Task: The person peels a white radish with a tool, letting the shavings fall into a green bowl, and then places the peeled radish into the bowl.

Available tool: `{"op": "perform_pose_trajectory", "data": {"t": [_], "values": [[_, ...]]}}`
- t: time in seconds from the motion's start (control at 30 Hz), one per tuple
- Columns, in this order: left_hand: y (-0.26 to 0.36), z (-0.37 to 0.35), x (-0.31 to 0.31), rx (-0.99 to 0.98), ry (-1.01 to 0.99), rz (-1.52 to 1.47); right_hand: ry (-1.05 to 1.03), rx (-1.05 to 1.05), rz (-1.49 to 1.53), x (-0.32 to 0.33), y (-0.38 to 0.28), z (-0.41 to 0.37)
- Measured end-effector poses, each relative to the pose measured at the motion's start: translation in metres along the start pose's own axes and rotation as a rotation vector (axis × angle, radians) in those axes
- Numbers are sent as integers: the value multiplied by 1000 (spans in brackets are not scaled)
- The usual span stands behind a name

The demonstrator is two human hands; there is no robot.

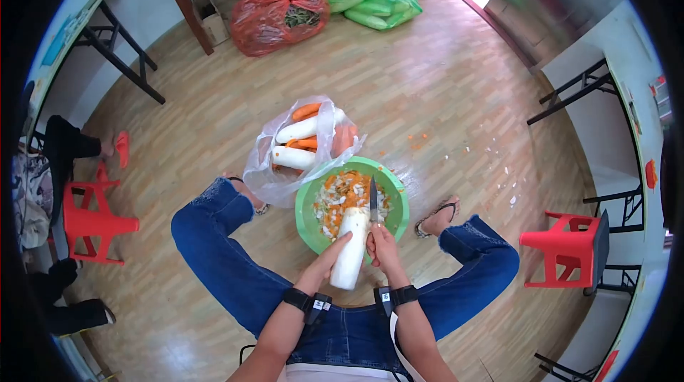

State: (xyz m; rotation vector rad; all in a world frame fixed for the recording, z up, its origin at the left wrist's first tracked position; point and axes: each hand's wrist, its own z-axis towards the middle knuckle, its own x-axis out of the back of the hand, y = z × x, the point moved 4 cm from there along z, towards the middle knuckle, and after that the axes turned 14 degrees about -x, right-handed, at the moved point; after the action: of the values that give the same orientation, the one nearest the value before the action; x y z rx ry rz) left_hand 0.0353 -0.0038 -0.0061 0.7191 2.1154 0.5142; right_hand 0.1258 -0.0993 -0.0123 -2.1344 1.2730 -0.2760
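Observation:
A large white radish [348, 257] is held over the near part of a green basin [401, 220]. My left hand [330, 255] is closed around its left side. My right hand [383, 245] grips the handle of a knife [374, 200], whose blade points away from me, just right of the radish's far end. Chopped orange and white pieces [335, 193] lie in the basin. Touching the basin at the far left, an open clear plastic bag [267, 175] holds white radishes [298, 129] and carrots [306, 111].
Red stools [100, 220] stand at left and right. Red bags [274, 19] and green bags of vegetables [374, 1] lie at the far side. Small scraps [509, 175] dot the floor at right. Another person's dark-clothed legs [68, 141] show at left.

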Motion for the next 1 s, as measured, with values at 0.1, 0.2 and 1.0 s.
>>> {"op": "perform_pose_trajectory", "data": {"t": [0.1, 0.2, 1.0], "values": [[0, 13, 12, -2, 65, -211, 132, 119, -141, -6, 1, -3], [7, 10, 15, -31, 133, -325, 225, 358, -449, -10, -9, -24], [-25, 16, 22, 99, 54, -227, 328, 350, -715, 1, -3, -21]]}}
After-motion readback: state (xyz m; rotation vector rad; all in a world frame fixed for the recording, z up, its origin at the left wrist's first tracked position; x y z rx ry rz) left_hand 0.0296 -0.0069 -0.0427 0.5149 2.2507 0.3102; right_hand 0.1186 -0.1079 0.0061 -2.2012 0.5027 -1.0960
